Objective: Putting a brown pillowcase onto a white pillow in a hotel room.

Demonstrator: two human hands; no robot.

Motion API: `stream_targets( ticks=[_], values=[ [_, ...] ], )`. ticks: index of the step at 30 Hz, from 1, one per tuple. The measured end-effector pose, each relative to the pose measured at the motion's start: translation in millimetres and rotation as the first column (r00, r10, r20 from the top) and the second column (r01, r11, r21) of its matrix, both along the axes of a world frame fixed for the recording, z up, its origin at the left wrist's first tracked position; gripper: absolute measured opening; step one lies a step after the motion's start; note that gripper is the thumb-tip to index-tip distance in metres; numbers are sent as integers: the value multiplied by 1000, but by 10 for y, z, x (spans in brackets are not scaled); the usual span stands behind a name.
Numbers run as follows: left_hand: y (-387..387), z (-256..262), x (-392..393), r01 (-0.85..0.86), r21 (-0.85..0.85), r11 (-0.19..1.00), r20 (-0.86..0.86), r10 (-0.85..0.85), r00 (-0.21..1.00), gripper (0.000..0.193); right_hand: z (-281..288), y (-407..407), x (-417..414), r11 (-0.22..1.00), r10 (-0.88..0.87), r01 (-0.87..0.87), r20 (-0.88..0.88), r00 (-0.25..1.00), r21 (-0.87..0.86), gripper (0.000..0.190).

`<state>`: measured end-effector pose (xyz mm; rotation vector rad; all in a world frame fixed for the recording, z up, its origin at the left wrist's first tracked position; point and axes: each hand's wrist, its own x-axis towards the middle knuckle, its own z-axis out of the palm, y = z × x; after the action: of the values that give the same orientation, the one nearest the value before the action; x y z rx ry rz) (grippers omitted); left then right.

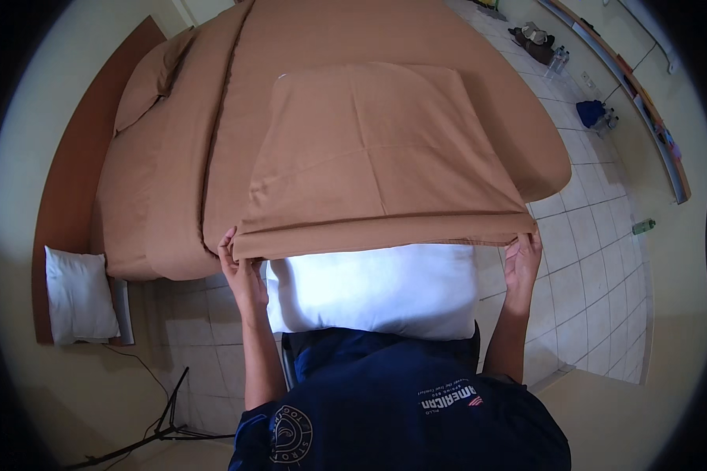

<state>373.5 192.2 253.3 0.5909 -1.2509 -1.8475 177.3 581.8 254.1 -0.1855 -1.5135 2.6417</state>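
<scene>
A brown pillowcase (383,147) lies spread on the brown-covered bed (306,29), its near edge folded into a band. My left hand (241,271) grips the left end of that band, and my right hand (522,259) pinches the right end. Below the band, between my forearms, a white pillow (377,288) rests across my lap. The pillow's far edge is hidden by the fabric, and I cannot tell whether it is inside the opening.
Another white pillow (82,294) sits at far left by the headboard (94,153). A black tripod stand (162,433) is at lower left. Bottles (558,59) and bags stand along the right wall, and a green bottle (644,226) lies on the tiled floor.
</scene>
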Motion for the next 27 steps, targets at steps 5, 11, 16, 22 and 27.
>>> stream_targets(
  ticks=[5,11,16,22,27],
  values=[
    [-7,179,31,-97,-195,976,-55,88,995,34,109,10,-30,956,-74,125,-191,979,267,25],
    [14,474,101,47,123,991,-300,-8,954,37,214,-9,-41,934,-172,246,-280,945,258,24],
    [25,331,39,-210,-325,922,-41,208,977,30,197,-43,-43,939,-205,275,-307,929,205,25],
    [-36,216,166,-47,-514,857,237,194,952,16,134,87,-97,845,-205,350,-360,910,404,18],
    [-35,343,287,25,-617,786,325,226,918,17,206,307,-116,801,0,194,-324,946,566,14]
  ],
)
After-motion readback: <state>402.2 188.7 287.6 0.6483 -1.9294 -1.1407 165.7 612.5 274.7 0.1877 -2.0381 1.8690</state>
